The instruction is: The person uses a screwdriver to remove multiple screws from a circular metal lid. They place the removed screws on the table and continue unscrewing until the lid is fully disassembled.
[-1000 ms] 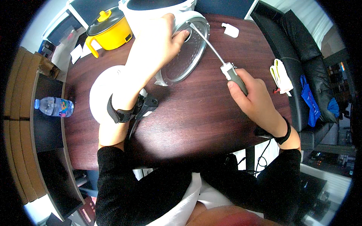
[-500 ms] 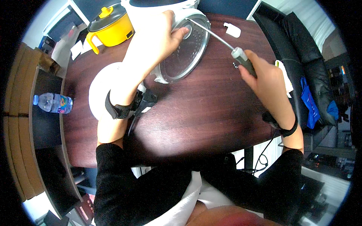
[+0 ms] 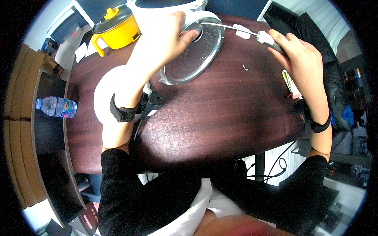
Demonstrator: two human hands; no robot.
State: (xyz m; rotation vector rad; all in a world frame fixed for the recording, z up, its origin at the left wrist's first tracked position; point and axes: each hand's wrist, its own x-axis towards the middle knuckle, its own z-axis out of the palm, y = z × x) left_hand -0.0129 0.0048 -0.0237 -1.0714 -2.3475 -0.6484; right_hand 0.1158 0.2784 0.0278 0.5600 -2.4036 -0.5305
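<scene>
My left hand (image 3: 167, 45) is closed on the edge of a round lid (image 3: 197, 61) with a pale rim and a see-through or shiny inner disc. The lid stands tilted beside a white, open-topped appliance (image 3: 151, 15). My right hand (image 3: 301, 53) wraps the grey-and-white handle of a screwdriver (image 3: 246, 30). Its long metal shaft points left, and the tip meets the lid's upper rim; what it touches there is too small to make out. Below the shaft lie several tiny screw-like bits (image 3: 245, 68). A small white plastic piece (image 3: 242, 34) lies behind the shaft.
A yellow pot (image 3: 118, 34) with a dark lid stands at the back left. Under my left forearm is a white rounded object (image 3: 105, 92). A water bottle (image 3: 58, 107) lies at the left edge. A packet (image 3: 290, 84) sits near the right edge, beside a black sofa (image 3: 334, 84).
My right hand has moved right and away from me, so the screwdriver's shaft lies flatter. The lid has turned slightly to the right in my left hand.
</scene>
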